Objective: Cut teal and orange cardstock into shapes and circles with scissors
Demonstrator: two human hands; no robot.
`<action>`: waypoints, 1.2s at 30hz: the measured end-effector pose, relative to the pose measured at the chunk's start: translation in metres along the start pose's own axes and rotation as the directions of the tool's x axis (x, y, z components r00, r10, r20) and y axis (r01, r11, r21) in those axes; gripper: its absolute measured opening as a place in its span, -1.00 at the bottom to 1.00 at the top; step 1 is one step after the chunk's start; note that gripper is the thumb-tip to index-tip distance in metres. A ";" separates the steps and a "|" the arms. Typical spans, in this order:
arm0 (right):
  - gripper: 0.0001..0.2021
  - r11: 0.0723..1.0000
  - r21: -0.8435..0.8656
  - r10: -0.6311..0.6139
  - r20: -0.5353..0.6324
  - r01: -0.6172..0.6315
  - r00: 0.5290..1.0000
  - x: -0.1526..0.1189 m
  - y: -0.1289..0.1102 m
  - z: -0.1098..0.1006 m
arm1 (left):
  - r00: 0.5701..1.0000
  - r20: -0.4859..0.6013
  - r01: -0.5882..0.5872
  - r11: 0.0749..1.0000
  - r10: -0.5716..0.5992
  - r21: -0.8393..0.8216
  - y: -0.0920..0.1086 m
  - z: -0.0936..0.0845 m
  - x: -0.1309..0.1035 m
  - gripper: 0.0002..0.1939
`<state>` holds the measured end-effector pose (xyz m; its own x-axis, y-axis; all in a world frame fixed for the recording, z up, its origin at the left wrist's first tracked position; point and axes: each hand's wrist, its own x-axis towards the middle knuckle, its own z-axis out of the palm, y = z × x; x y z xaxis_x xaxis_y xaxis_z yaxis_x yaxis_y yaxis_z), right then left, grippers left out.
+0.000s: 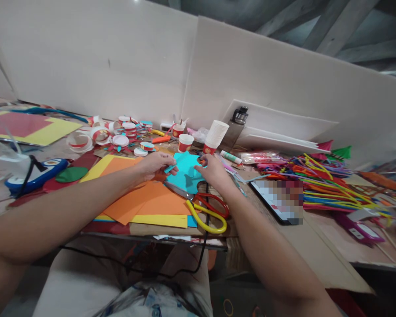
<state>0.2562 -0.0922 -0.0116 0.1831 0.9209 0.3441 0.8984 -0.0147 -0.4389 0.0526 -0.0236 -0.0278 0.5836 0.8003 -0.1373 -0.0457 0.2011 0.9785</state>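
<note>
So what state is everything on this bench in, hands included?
Left hand, pinching light-blue paper strip
Right hand, curled by blue paper, grip unclear
Scissors, lying down, unheld
Phone, screen lit
Cup stack, nested, leaning
Orange paper, flat, overlapping
Green circle, cut out, flat
Pipe cleaners, loosely heaped
Glue stick, on its side

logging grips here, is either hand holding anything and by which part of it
The left hand pinches a narrow blue paper strip near one end; whether the right hand holds anything cannot be told.
</note>
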 end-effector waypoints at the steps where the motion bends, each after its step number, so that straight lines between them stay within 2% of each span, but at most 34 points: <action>1: -0.73 1.000 -0.021 -0.023 -0.011 0.023 1.000 -0.004 -0.003 -0.005 | 1.000 -0.009 0.004 1.000 -0.004 -0.002 0.001 0.001 -0.001 -0.85; 2: -0.74 0.998 -0.027 -0.050 0.010 0.050 0.999 -0.010 -0.006 -0.011 | 1.000 -0.015 0.007 1.000 -0.007 -0.001 0.002 0.001 -0.002 -0.85; 4: -0.77 0.995 -0.029 -0.087 0.142 0.092 0.986 -0.025 -0.013 -0.024 | 1.000 -0.021 -0.010 1.000 0.011 0.008 0.004 0.001 -0.002 -0.86; 7: -0.82 0.984 -0.082 -0.120 0.338 0.157 0.934 -0.053 -0.021 -0.043 | 0.997 -0.022 -0.070 0.997 0.071 0.023 0.005 -0.003 0.001 -0.87; 10: -0.82 0.928 -0.217 -0.183 0.444 0.304 0.877 -0.079 -0.024 -0.056 | 0.994 -0.042 -0.097 0.995 0.098 0.029 0.006 -0.008 0.004 -0.85; 13: -0.72 0.874 -0.280 -0.220 0.500 0.397 0.837 -0.092 -0.023 -0.057 | 0.992 -0.079 -0.094 0.995 0.095 0.025 0.006 -0.011 0.006 -0.85; 18: -0.66 0.898 -0.243 -0.213 0.488 0.366 0.846 -0.092 -0.017 -0.046 | 0.987 -0.107 -0.124 0.992 0.123 -0.009 0.009 -0.015 0.007 -0.84; 22: -0.66 0.946 -0.161 -0.208 0.364 0.281 0.908 -0.087 -0.014 -0.044 | 0.979 -0.157 -0.142 0.987 0.129 -0.074 0.019 -0.022 0.009 -0.90; 25: -0.76 0.968 -0.108 -0.189 0.281 0.227 0.941 -0.082 -0.016 -0.049 | 0.976 -0.190 -0.134 0.984 0.110 -0.121 0.025 -0.023 0.008 -0.92; 28: -0.78 0.976 -0.002 -0.207 0.265 0.216 0.942 -0.077 -0.022 -0.056 | 0.978 -0.180 -0.126 0.985 0.104 -0.115 0.026 -0.022 0.006 -0.93; 31: -0.63 0.981 0.042 -0.191 0.260 0.187 0.946 -0.071 -0.029 -0.058 | 0.983 -0.141 -0.127 0.988 0.115 -0.083 0.022 -0.021 0.007 -0.94; 33: -0.54 0.982 0.036 -0.186 0.264 0.183 0.946 -0.067 -0.031 -0.056 | 0.985 -0.115 -0.134 0.989 0.125 -0.068 0.020 -0.021 0.008 -0.93; 36: -0.55 0.981 0.081 -0.192 0.253 0.177 0.948 -0.063 -0.027 -0.049 | 0.985 -0.101 -0.145 0.987 0.138 -0.071 0.018 -0.021 0.009 -0.90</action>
<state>0.2397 -0.1689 0.0197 -0.0995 0.9746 0.2005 0.8814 0.1798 -0.4368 0.0396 -0.0006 -0.0145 0.4865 0.8735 -0.0161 -0.1878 0.1226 0.9745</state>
